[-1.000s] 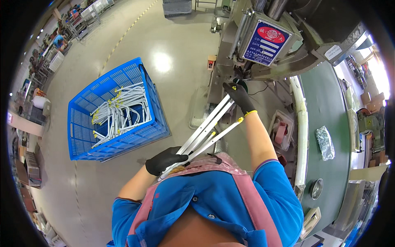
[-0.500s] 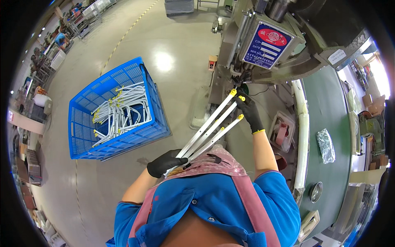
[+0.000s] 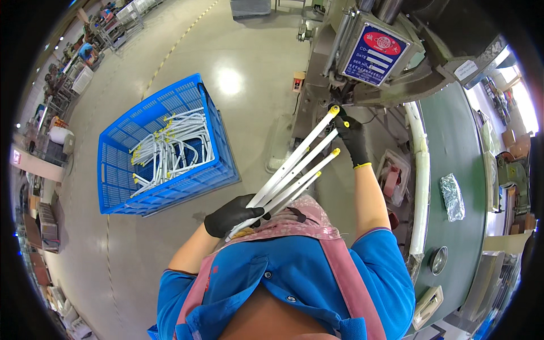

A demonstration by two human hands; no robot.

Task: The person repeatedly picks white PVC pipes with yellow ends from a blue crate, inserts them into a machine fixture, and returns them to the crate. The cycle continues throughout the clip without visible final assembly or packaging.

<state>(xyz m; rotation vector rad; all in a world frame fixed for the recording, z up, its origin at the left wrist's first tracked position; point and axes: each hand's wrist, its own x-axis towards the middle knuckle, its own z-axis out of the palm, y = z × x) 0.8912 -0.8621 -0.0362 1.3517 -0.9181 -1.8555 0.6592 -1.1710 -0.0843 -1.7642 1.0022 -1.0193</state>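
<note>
My left hand [image 3: 233, 216], in a black glove, is closed around the lower ends of several white tubes [image 3: 294, 158] in front of my apron. The tubes fan out up and to the right, with small holes along them and yellow tips. My right hand [image 3: 353, 140], gloved in black too, is closed at the upper end of one of these tubes, by its yellow tip. Its fingertips are partly hidden there. The longest tube's yellow end [image 3: 334, 110] sits just below the head of a large press machine [image 3: 368, 73].
A blue plastic crate [image 3: 164, 190] with many white yellow-tipped tubes stands on the floor at left. At right runs a green-topped table [image 3: 447, 141], bearing a clear plastic packet [image 3: 451, 197] and a round metal dish [image 3: 438, 260]. A pale bin [image 3: 395, 178] stands below the press.
My right hand and the upper tube ends have shifted slightly right and up. The tubes are fanned wider, showing another yellow tip. The whole view has shifted a little.
</note>
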